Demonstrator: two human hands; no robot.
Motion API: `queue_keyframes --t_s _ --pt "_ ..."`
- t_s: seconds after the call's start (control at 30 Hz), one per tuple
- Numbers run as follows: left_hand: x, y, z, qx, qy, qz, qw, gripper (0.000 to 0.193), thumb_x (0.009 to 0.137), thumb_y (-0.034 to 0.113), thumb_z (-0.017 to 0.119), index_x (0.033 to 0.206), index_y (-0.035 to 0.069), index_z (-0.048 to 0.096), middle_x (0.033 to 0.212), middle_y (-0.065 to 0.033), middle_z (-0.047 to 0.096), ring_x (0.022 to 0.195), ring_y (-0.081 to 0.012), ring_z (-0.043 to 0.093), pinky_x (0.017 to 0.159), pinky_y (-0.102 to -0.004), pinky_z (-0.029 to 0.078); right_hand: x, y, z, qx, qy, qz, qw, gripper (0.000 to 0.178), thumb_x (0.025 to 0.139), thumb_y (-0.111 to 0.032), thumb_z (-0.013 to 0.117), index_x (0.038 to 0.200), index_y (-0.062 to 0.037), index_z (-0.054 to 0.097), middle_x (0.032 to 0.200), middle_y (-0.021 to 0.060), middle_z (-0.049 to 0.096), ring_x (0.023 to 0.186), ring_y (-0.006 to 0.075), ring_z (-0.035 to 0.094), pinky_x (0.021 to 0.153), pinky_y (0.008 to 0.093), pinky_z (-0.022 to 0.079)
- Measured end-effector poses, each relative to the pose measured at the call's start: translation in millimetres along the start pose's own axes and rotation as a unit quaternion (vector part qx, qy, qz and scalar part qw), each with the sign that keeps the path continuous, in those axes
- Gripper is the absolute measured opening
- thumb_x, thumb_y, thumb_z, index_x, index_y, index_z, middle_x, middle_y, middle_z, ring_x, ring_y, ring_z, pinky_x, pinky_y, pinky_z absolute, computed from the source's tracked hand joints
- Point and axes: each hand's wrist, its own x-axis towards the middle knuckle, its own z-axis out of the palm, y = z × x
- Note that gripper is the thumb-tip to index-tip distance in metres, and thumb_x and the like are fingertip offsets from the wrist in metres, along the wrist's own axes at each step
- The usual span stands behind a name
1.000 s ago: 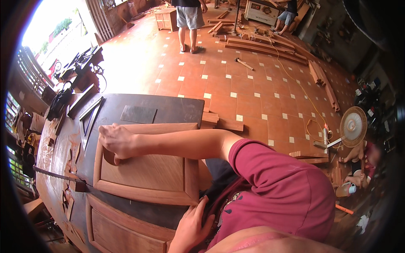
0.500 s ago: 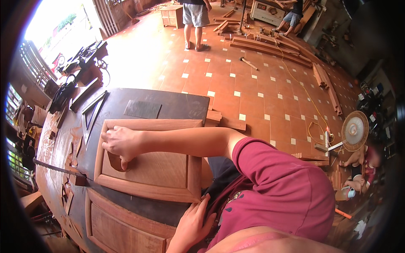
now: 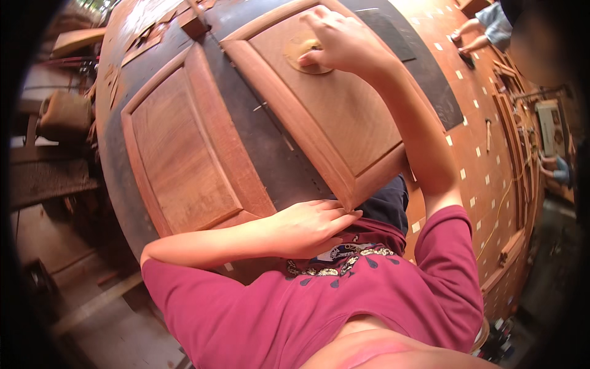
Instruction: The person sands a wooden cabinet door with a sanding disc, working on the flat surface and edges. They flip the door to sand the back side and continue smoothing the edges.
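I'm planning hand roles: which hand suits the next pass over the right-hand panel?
Likely the right hand: it's over the panel, touching a rounded tan piece; the left hand lies by the near corner.

Panel (image 3: 335,107) of smooth, matt wood

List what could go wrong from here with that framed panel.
The left hand has its fingertips at the near corner of the framed panel, so a slip might pinch them.
The round tan pad by the right hand could scuff the raised border if it strays.
If the panel shifts sideways, it might knock the second panel beside it.
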Motion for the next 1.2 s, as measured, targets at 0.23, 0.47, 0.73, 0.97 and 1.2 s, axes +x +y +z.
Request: queue_keyframes --t_s 0.23,0.47,0.73,0.97,1.2 --pt "-1 -4 4 -0.003 0.010 -0.007 1.000 0.051 0.097 0.021 0.067 0.141 -0.003 0.054 0.128 -0.0230 0.067 0.119 -0.0389 0.063 0.102 -0.0467 0.052 3 5 -13 0.073 -0.101 -0.004 0.992 0.032 0.087 -0.032 0.081 0.105 -0.0056 0.073 0.112 0.0108 0.073 0.110 0.0278 0.068 0.091 0.0414 0.053" --pt "3 -7 2 -0.019 0.003 -0.010 1.000 0.049 0.098 0.020 0.066 0.140 -0.002 0.055 0.127 -0.0223 0.067 0.118 -0.0378 0.064 0.101 -0.0463 0.053 -1 20 -19 0.132 -0.087 -0.048 0.986 0.017 0.083 -0.019 0.083 0.094 -0.0078 0.076 0.096 0.0078 0.069 0.093 0.0249 0.063 0.081 0.0394 0.050" --pt "1 -3 -1 -0.018 -0.027 -0.038 0.999 0.048 0.099 0.021 0.066 0.140 -0.001 0.056 0.136 -0.0201 0.065 0.122 -0.0372 0.063 0.104 -0.0463 0.052 1 32 -22 0.047 -0.063 0.092 0.993 0.022 0.086 -0.027 0.079 0.098 -0.0079 0.074 0.082 0.0098 0.071 0.077 0.0245 0.071 0.070 0.0410 0.053" --pt "3 -6 3 -0.009 -0.034 -0.033 0.999 0.049 0.098 0.021 0.066 0.140 -0.001 0.055 0.139 -0.0198 0.063 0.126 -0.0381 0.061 0.105 -0.0467 0.052 7 44 -9 -0.075 -0.013 0.063 0.995 0.025 0.095 -0.030 0.066 0.093 -0.0052 0.071 0.094 0.0158 0.076 0.086 0.0347 0.074 0.078 0.0466 0.057" --pt "3 -1 -7 -0.030 -0.030 -0.031 0.999 0.054 0.098 0.024 0.067 0.142 -0.004 0.053 0.130 -0.0239 0.066 0.121 -0.0399 0.063 0.104 -0.0471 0.051 7 -41 18 0.040 -0.069 -0.021 0.997 0.027 0.097 -0.029 0.064 0.096 -0.0031 0.070 0.106 0.0180 0.073 0.103 0.0380 0.070 0.091 0.0491 0.055"
